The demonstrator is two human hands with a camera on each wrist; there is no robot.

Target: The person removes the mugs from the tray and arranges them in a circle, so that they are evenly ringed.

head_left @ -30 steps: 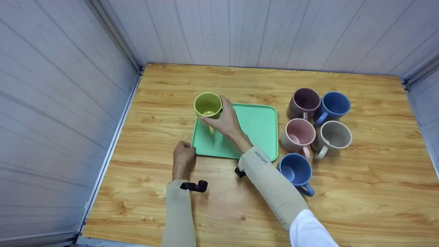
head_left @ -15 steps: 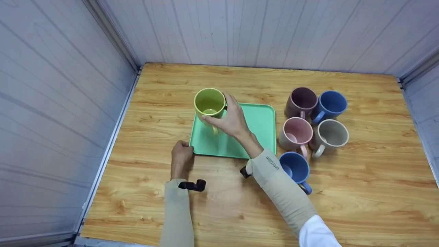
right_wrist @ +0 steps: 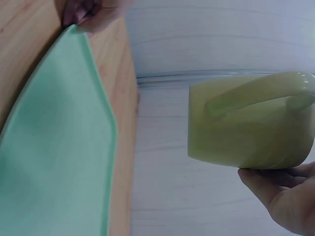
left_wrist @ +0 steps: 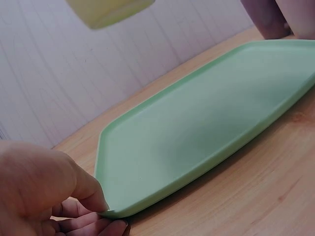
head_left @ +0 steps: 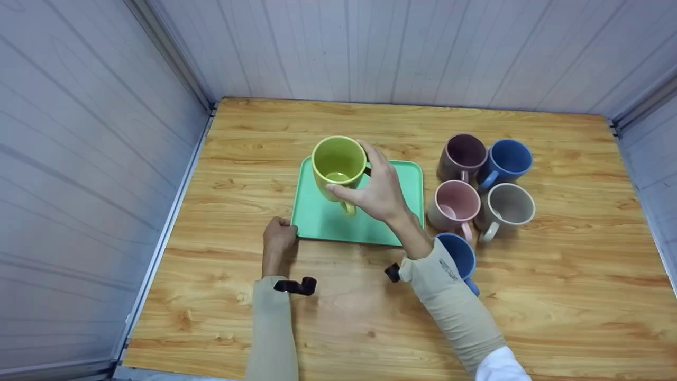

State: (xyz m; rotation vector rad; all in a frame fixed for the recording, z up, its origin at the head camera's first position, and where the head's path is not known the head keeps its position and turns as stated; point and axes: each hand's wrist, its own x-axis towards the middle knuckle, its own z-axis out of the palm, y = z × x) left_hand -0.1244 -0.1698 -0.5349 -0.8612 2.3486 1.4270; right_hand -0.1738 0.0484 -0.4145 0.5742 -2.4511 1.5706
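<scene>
My right hand [head_left: 378, 185] grips a yellow mug [head_left: 338, 164] by its side, with the thumb near the rim and the handle toward me. The mug is upright and raised over the green tray [head_left: 328, 219]; its base shows well above the tray in the left wrist view, and a gap separates them in the right wrist view. At the tray's near left corner, my left hand [head_left: 279, 236] pinches the rim between thumb and fingers, as the left wrist view shows. Nothing stands on the tray.
Right of the tray stand a dark purple mug [head_left: 463, 157], a pink mug [head_left: 455, 205], a grey mug [head_left: 509, 207] and a blue mug [head_left: 509, 161]. Another blue mug [head_left: 460, 254] is partly behind my right sleeve. Walls [head_left: 402, 53] border the wooden table [head_left: 370, 328].
My right hand has lifted the yellow mug from low over the tray's left part and carried it a little to the right. The left hand stays at the tray corner.
</scene>
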